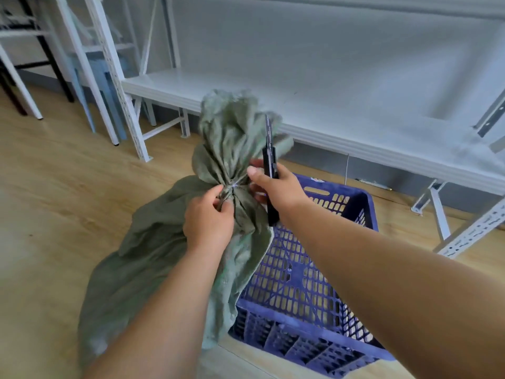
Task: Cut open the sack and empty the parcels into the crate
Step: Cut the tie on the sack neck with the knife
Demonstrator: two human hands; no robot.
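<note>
Head view, looking down at a green woven sack point(153, 258) that stands on the wooden floor point(54, 187), leaning against the near-left corner of a blue perforated crate point(306, 291). Its neck is gathered tight and bound by a thin pale tie point(235, 184); above the binding the loose mouth fans out in crumpled folds, while below it the body sags, dull, creased and slightly frayed. No parcels are visible, so the contents stay hidden inside.

Left hand point(209, 217): fingers curled round the gathered neck just below the tie, pinching the cloth. This grip probably steadies the bundle and keeps the binding taut and exposed for cutting.

Right hand point(276, 187): fingers wrapped round the black handle of a utility knife point(270, 165), blade pointing upward beside the folds, thumb reaching toward the tie. The blade does not appear to touch the binding, so the cut seems not yet made.

Placement beside the crate presumably allows the sack to be tipped straight in once opened; the crate looks empty through its mesh.

Behind stands low white metal shelving point(341, 116) along a grey wall.
</note>
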